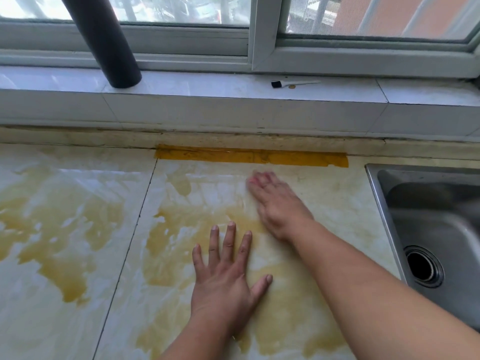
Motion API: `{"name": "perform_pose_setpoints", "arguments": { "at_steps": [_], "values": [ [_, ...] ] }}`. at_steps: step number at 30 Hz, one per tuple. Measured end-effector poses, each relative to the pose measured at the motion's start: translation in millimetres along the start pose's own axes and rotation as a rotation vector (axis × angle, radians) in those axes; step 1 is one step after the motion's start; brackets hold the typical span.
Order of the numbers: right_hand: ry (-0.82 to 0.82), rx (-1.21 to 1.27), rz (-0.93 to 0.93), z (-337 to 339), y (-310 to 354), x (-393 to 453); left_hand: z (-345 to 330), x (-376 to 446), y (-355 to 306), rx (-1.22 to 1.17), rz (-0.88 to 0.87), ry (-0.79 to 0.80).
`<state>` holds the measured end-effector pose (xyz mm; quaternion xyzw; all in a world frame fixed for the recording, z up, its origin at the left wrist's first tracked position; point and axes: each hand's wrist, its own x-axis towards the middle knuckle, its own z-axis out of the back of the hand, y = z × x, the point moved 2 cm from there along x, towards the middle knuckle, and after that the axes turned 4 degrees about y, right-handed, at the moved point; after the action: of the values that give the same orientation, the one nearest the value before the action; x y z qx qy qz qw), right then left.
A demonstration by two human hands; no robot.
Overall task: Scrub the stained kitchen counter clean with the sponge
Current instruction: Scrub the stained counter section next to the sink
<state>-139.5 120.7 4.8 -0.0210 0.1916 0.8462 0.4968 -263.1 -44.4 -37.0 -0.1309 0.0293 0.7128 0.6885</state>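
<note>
While the left hand [223, 279] lies flat on the counter [78, 294], the blurred right hand [275, 203] presses something pink (probably the sponge [252, 181]); wet stains may slip that bracing palm.

Daylit sliding window [181, 11], white tiled sill [207, 87], steel sink [431, 219], dark pipe [104, 40]

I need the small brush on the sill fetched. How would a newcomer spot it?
Start at the steel sink and look up to the white tiled window sill. The little white-handled, black-headed brush lies flat there, right of the dark pipe, a small yellowish spot beside it.
</note>
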Motion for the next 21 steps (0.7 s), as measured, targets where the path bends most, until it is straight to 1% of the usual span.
{"name": "perform_pose_setpoints", "arguments": {
  "at_steps": [1, 4, 6, 7, 8, 9, 12, 13, 14, 15, 17, 19, 21],
  "values": [
    [-0.038, -0.003, -0.081, 5, -23, -7, 0, 0, 0, 0.002, 0.001, -0.007],
    [-0.151, 0.036, -0.43, 22, -91, -34, 0, -1, 0, 0.012, -0.004, -0.023],
    [-0.166, 0.087, -0.591, 22, -98, -30, 0, -1, 0, 0.014, 0.0, -0.016],
    [-0.168, 0.1, -0.614, 20, -87, -21, 0, -1, 0, 0.011, 0.001, -0.005],
    [-0.155, 0.101, -0.582, 16, -71, -11, 0, -2, 1, 0.009, 0.0, 0.004],
    [-0.13, 0.097, -0.493, 11, -49, -1, 1, -1, 0, 0.012, -0.001, 0.012],
    [-0.02, 0.05, -0.121, -6, 12, 6, 0, 0, 0, 0.014, 0.002, 0.023],
    [0.004, 0.024, -0.056, -8, 15, 2, 1, 0, 0, 0.016, 0.003, 0.029],
    [0.008, 0.006, -0.041, -4, 5, -2, 0, 0, 1, 0.014, 0.008, 0.037],
    [-0.009, -0.016, -0.078, 2, -16, -6, 0, 0, 1, 0.006, 0.013, 0.052],
    [-0.066, -0.042, -0.253, 17, -74, -19, 4, -2, 1, -0.01, 0.017, 0.06],
    [-0.071, -0.017, -0.414, 30, -126, -35, 8, -2, 0, -0.019, 0.014, 0.078],
    [-0.041, 0.016, -0.425, 32, -143, -46, 16, -4, -2, -0.025, 0.027, 0.125]
  ]
}}
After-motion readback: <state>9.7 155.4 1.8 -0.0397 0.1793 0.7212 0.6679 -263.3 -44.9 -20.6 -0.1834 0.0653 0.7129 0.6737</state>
